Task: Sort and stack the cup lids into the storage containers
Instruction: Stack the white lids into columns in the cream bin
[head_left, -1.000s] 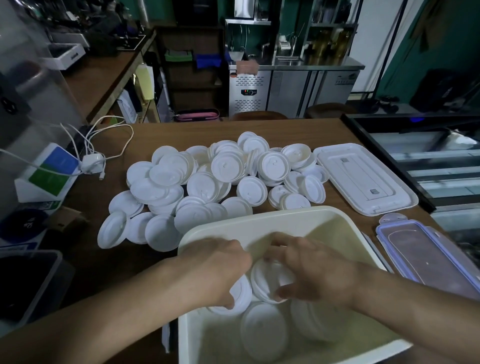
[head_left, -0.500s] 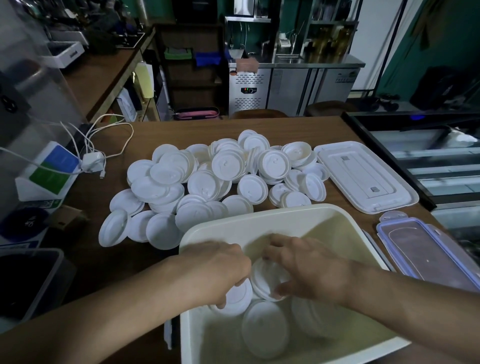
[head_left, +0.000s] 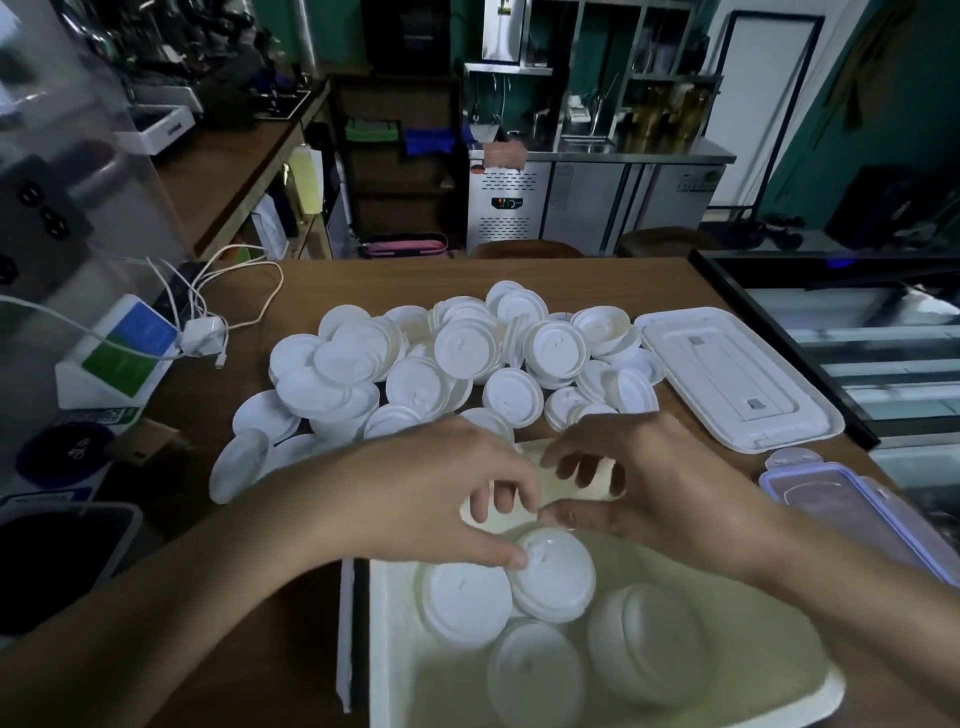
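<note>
A cream storage container (head_left: 769, 613) stands at the table's near edge with several white cup lids lying in it. One short lid stack (head_left: 558, 577) sits near its far left corner. My left hand (head_left: 431, 488) hovers over that corner with loosely curled fingers, its thumb tip at the stack's left rim. My right hand (head_left: 660, 478) hangs beside it over the container's far wall, fingers loose, thumb by the stack's far rim. Neither hand grips a lid. A big pile of loose white lids (head_left: 457, 358) covers the table beyond the container.
A white container cover (head_left: 737, 374) lies right of the pile, and a clear cover with a purple rim (head_left: 852, 514) lies nearer. A charger with white cables (head_left: 202, 332) and a blue-green box (head_left: 124, 348) sit at the left. A dark bin (head_left: 57, 556) stands at the near left.
Both hands have lifted off the lids in the container and moved up toward its far wall. The lid stack they pressed stays in the container.
</note>
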